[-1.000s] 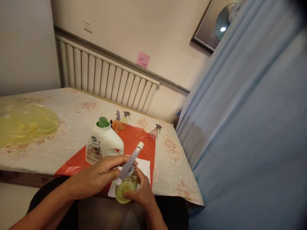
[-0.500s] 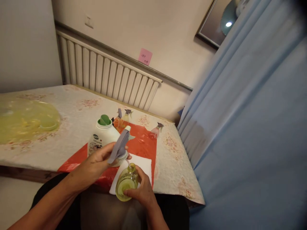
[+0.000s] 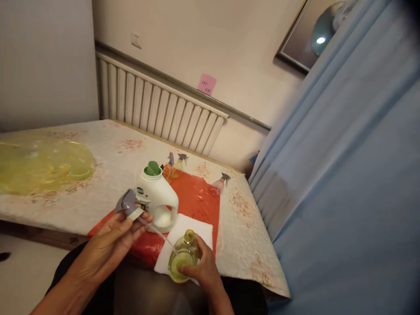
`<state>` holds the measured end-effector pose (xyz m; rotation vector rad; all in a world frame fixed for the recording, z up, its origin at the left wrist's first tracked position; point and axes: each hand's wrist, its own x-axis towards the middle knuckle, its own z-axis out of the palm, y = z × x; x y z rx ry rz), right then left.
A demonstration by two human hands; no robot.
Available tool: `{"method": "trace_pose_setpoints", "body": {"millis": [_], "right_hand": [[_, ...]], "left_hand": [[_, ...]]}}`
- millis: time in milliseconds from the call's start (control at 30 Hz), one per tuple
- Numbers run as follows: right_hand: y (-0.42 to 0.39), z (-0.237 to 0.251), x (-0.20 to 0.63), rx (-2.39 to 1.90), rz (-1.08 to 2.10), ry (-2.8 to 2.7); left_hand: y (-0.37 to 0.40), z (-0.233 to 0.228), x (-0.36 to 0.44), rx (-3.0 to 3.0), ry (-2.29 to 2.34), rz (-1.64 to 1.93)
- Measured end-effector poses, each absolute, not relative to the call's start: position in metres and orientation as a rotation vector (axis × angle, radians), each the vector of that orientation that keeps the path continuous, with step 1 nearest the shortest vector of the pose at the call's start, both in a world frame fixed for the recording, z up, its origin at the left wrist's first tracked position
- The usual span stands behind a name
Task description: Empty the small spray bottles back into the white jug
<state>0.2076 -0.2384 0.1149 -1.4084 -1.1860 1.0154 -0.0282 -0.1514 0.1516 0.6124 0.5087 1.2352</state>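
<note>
My left hand [image 3: 113, 238] holds a grey spray trigger head [image 3: 128, 204], lifted off and out to the left, with its thin dip tube [image 3: 157, 232] trailing back toward the bottle. My right hand [image 3: 203, 269] grips a small yellow-green spray bottle [image 3: 182, 258] with its neck open, held over a white cloth [image 3: 193, 229] at the table's near edge. A white detergent jug with a green cap [image 3: 159, 199] stands just behind my left hand on a red mat [image 3: 200, 197].
Two small spray bottles, orange [image 3: 169, 168] and yellow [image 3: 179, 164], stand at the mat's far edge; a pink one [image 3: 219, 186] is to the right. A yellow plastic cover [image 3: 39, 164] lies far left. Radiator [image 3: 157, 109] behind; blue curtain [image 3: 344, 175] on the right.
The trigger head has come off the yellow-green bottle: my left hand pulled it up and away to the left, drawing the dip tube out. My right hand kept hold of the bottle.
</note>
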Motion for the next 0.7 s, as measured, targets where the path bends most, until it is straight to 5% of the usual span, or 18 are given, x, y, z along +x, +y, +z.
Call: {"method": "trace_pose_setpoints", "body": {"millis": [400,700], "right_hand": [[-0.18,0.179,0.224,-1.557,0.562,-1.613],[-0.122,0.243,0.211,-1.455,0.059,-1.943]], "left_hand": [[-0.16,0.039,-0.069,0.428,0.609,0.943],[-0.152,0.011,-0.088,0.388,0.585,0.974]]}}
